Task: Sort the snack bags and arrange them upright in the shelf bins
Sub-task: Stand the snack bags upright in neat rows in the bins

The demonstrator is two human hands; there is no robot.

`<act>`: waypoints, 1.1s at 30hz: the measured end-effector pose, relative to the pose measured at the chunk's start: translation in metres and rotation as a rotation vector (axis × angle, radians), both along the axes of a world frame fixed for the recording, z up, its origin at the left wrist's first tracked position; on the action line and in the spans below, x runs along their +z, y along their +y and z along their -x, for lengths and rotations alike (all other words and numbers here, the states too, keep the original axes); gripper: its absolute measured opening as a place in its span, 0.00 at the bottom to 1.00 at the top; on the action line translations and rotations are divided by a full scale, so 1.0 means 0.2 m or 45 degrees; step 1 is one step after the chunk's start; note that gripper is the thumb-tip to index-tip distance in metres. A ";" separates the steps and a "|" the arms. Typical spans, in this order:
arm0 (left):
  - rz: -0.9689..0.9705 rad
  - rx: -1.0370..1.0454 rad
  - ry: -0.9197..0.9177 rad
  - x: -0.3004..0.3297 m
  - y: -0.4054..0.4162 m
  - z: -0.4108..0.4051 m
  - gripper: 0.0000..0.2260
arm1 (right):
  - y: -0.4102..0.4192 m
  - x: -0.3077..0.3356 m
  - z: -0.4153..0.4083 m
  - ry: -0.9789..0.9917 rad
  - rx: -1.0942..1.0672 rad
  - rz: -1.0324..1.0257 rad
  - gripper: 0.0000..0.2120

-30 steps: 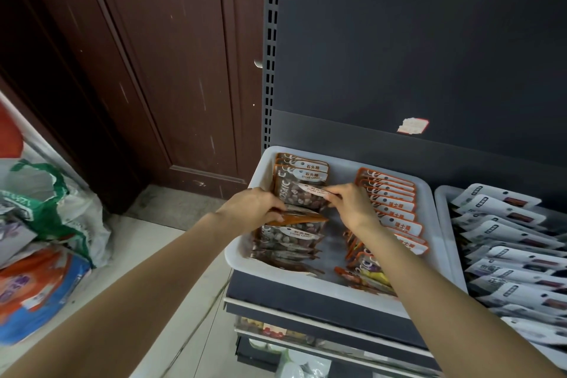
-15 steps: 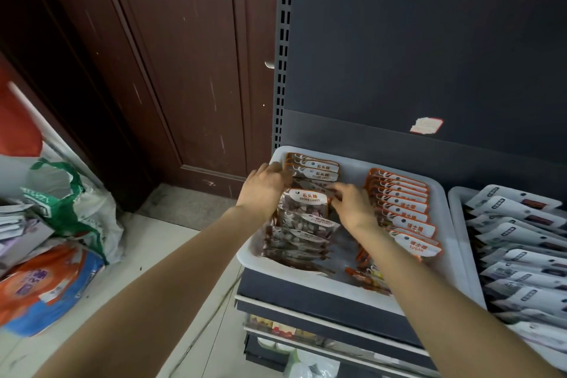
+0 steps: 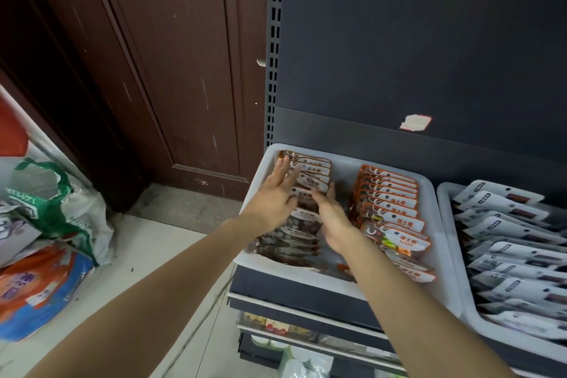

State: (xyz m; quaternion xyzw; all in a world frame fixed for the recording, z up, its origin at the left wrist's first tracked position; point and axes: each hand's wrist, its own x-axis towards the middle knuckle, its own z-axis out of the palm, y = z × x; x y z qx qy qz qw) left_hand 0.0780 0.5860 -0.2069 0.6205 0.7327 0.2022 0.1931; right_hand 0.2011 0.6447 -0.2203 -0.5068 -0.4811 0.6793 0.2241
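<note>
A: Bins, how many?
B: 2 white bins on the shelf point(image 3: 322, 294): the left bin point(image 3: 346, 159) and the right bin point(image 3: 445, 193), side by side.
A: And the bags?
B: 2 rows in the left bin. Brown bags point(image 3: 310, 175) in the left row, roughly 10, the front ones lying flat and hard to count. Orange bags point(image 3: 392, 209) in the right row, about 11. Grey bags point(image 3: 506, 224) fill the right bin, too overlapped to count.
A: Hands?
B: 2, both in the left bin. Left hand point(image 3: 273, 196) spread wide, fingers straight, lying on the rear brown bags. Right hand point(image 3: 329, 212) also flat, fingers together, pressed along that row's right side. Neither grips anything.
A: Floor?
B: 2 sacks by the door point(image 3: 171, 70): a green-and-white sack point(image 3: 58, 196) and an orange-and-blue sack point(image 3: 40, 288).
</note>
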 end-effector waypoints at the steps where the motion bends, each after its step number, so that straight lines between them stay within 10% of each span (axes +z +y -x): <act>1: -0.001 -0.089 0.197 -0.01 -0.02 0.00 0.25 | 0.02 0.00 -0.02 0.007 0.004 -0.004 0.30; 9: 0.108 -0.456 0.664 -0.09 -0.14 0.05 0.26 | 0.11 0.03 -0.02 -0.132 0.084 -0.020 0.28; 17: 0.047 -0.150 0.129 -0.06 -0.07 0.02 0.26 | 0.08 0.05 0.01 -0.138 0.076 -0.029 0.30; 21: -0.037 0.084 -0.006 -0.06 0.02 0.01 0.24 | 0.11 -0.07 -0.01 -0.091 -0.043 -0.006 0.54; 25: 0.025 0.119 0.210 -0.04 0.10 0.06 0.25 | 0.09 0.01 0.04 -0.138 -0.058 -0.051 0.29; 33: 0.205 0.020 0.397 -0.04 0.18 0.08 0.24 | 0.11 0.00 0.06 -0.284 -0.014 -0.027 0.27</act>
